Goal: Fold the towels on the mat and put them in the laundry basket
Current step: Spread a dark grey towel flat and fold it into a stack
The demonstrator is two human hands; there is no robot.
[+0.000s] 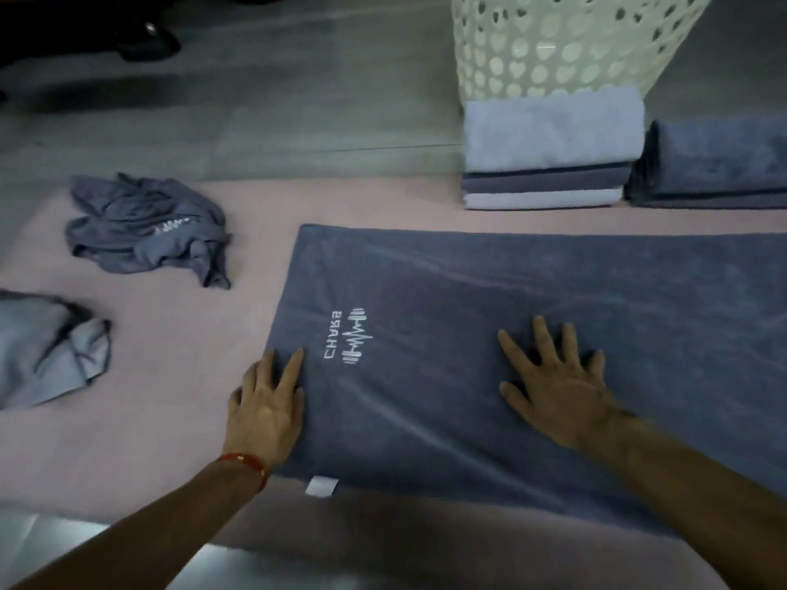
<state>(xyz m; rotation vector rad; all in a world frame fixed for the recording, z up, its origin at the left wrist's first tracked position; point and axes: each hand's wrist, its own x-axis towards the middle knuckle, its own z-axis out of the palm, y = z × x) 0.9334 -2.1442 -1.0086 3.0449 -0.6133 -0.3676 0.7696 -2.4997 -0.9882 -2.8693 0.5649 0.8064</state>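
Towel [553,334] in dark grey-blue is lying spread flat on the pink mat [170,398], its white logo [349,336] facing up and a white tag [321,486] peeking out at the near edge; I am pressing it with both hands, neither gripping anything. My left hand [266,415] is resting at the towel's left edge, fingers straight and close together; my right hand [558,385] is lying flat near the middle, fingers spread wide. Two crumpled towels are waiting to the left on the mat: a dark one [145,227] further off and a paler one [47,347] at the frame's edge; two folded stacks [549,155] [715,163] are sitting at the far side, just before the cream laundry basket [553,40].

Smoothing, I judge, is the step in hand, with the fold to follow. Soft ridges are running across the cloth; folding over them would be trapping creases and leaving a lumpy bundle. Open palms are holding nothing, so lifting an edge without pinching it could be dragging the whole towel askew, and corners would be failing to meet.
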